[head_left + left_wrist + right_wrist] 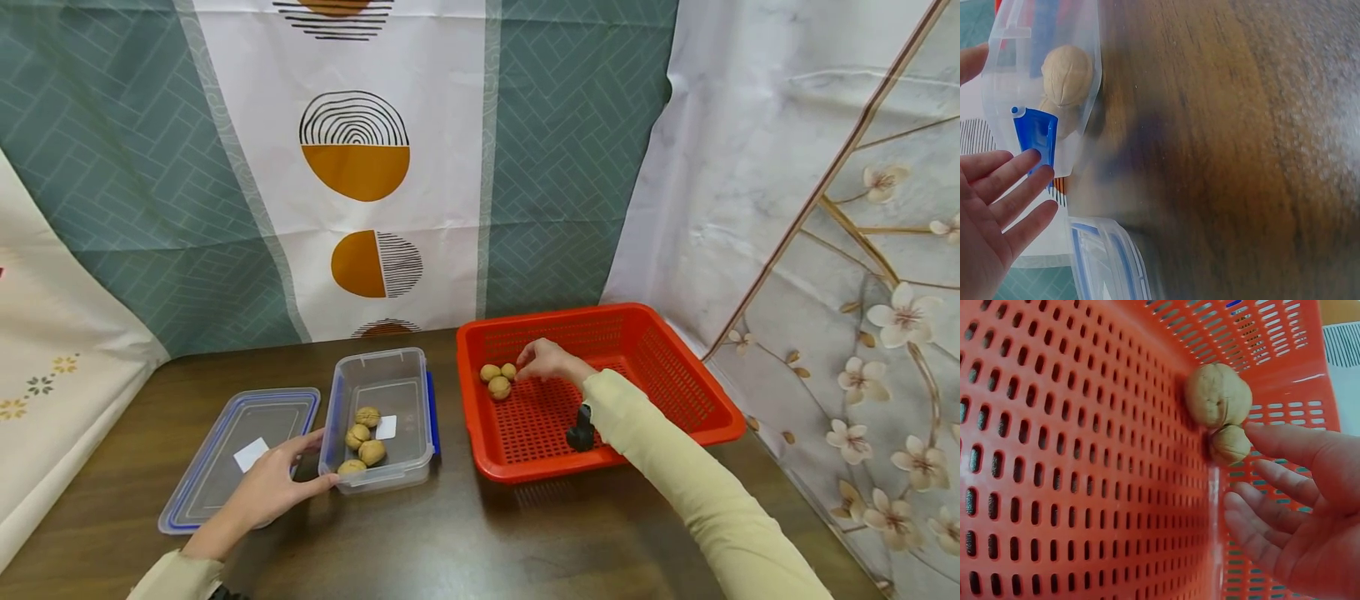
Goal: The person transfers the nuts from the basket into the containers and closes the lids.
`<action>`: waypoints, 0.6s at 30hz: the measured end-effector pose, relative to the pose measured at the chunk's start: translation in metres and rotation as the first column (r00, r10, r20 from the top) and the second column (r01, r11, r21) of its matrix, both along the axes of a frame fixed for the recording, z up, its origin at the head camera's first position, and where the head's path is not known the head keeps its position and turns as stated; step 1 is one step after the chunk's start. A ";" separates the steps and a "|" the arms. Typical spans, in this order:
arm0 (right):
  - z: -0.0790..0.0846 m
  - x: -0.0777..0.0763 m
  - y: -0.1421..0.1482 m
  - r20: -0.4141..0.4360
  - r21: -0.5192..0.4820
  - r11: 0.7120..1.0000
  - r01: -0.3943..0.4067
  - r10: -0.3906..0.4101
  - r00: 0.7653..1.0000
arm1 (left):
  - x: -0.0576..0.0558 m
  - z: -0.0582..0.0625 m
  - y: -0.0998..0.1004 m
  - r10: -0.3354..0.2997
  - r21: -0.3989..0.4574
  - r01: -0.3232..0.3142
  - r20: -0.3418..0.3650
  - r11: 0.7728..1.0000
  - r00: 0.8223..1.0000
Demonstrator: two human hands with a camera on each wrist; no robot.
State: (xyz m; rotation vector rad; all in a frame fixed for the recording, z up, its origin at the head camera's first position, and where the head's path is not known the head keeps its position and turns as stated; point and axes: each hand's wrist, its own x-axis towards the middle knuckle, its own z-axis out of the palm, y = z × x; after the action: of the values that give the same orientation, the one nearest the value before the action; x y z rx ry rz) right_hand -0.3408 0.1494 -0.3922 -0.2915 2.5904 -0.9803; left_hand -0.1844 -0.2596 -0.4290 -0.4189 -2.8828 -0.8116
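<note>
On the table stands a clear plastic container (408, 396) with several walnuts (371, 452) in it. My left hand (273, 483) rests at its near left corner, thumb by the front rim. Its fingers are loosely spread near a blue side latch (1038, 128) in the left wrist view. My right hand (551, 362) reaches inside the red plastic basket (675, 375), where 3 walnuts (498, 387) lie in the left part. Seen from the right wrist, its index fingertip is right at a small walnut (1230, 445), beside a larger walnut (1217, 394). Nothing is gripped by these fingers.
Left of the container lies a clear lid (288, 408) with a blue seal and a white label (251, 454). The brown wooden table (390, 542) meets a patterned cloth (420, 208) at the back. A floral cloth (862, 417) hangs along the right side.
</note>
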 end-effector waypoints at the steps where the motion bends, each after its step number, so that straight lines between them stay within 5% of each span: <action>1: -0.001 0.000 -0.001 -0.001 0.003 1.000 0.007 -0.007 1.000 | 0.000 0.000 0.000 0.001 -0.001 -0.001 0.002 1.000 1.000; 18: -0.016 -0.002 -0.015 -0.062 -0.009 0.991 0.134 -0.135 0.989 | 0.000 0.000 0.000 -0.001 0.000 0.001 0.002 1.000 1.000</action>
State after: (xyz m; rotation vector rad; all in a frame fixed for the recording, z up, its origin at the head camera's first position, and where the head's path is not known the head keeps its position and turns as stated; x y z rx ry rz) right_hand -0.3431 0.1346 -0.4085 -0.1519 2.6939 -1.0388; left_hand -0.1844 -0.2595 -0.4286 -0.4204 -2.8850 -0.8129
